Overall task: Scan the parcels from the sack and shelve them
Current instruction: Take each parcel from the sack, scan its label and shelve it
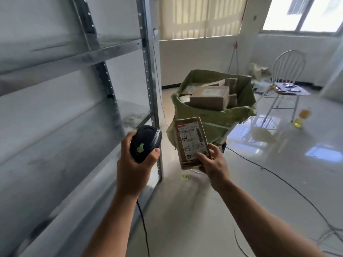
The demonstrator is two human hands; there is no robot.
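Head view: right hand [213, 164] grips the small brown cardboard parcel [192, 142] at mid-frame; left hand [133, 162] holds a black scanner [144, 142] just beside it.

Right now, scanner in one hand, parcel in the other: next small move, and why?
Probably swing the barcode scanner in the left hand over the parcel and scan its label. The right hand holds the parcel label-up, barcodes visible, but the scanner sits beside it, apparently not aimed at it. Shelving on the metal rack should come after.
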